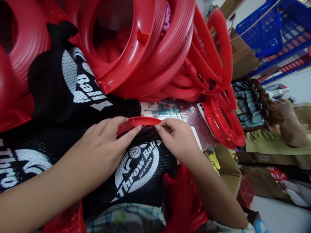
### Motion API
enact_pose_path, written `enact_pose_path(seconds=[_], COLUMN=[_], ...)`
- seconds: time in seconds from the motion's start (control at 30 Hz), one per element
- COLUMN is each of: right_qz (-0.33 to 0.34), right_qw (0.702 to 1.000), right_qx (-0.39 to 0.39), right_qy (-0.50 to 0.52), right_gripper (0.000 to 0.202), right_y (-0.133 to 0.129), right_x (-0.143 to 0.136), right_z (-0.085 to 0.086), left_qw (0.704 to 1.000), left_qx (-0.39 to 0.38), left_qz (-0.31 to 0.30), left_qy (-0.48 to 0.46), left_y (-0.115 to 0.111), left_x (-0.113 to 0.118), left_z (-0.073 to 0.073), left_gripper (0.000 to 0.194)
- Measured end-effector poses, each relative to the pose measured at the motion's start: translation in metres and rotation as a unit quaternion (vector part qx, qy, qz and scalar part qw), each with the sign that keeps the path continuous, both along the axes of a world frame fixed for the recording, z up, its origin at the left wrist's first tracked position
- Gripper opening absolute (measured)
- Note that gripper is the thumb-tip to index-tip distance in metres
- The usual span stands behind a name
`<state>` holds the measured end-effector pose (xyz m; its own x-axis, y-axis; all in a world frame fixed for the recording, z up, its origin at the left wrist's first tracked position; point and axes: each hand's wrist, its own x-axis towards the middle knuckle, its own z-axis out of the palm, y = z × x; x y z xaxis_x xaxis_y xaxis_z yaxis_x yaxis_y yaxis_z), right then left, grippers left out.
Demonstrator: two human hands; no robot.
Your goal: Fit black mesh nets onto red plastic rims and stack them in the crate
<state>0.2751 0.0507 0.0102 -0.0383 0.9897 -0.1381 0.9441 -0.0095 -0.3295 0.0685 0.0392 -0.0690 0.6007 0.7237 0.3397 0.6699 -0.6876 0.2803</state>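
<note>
A black mesh fabric (136,168) printed "Throw Ball Fly & Catch" in white lies in front of me, its upper edge against a curved red plastic rim (143,121). My left hand (107,139) rests at the rim's left part, thumb and fingers apart, with the rim and the mesh edge between them. On the right, my right hand (173,132) pinches the mesh edge at the rim between thumb and forefinger. More black printed fabric (55,94) spreads to the left.
Large red rings (167,55) are piled behind my hands, with smaller red rings (224,121) at the right. Red material (183,200) lies below my right forearm. Further right are a cardboard box (225,168), blue baskets (261,30) and another person's arm (288,119).
</note>
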Motion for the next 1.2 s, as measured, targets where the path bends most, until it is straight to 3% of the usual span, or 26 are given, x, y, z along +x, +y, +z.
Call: enact_pose_path(seconds=[0.47,0.87,1.2], right_qz=[-0.002,-0.009,0.014], right_qw=[0.999,1.000,0.993], right_qx=[-0.015,-0.026,-0.034], right_qy=[-0.049,0.011,-0.111], right_gripper=[0.018,0.017,0.021], right_y=[0.0063,0.0058,0.0034], right_x=[-0.0025,-0.0014,-0.0086], right_z=[-0.0017,0.0000,0.0025], left_qw=[0.999,0.999,0.999], left_qx=[0.024,0.030,0.029], left_qz=[-0.006,0.011,0.004], left_qy=[0.023,0.031,0.024], left_y=[-0.0008,-0.0013,-0.0001], left_x=[-0.0001,0.0008,-0.0019], left_z=[0.0002,0.0008,-0.0031], left_gripper=[0.049,0.048,0.049])
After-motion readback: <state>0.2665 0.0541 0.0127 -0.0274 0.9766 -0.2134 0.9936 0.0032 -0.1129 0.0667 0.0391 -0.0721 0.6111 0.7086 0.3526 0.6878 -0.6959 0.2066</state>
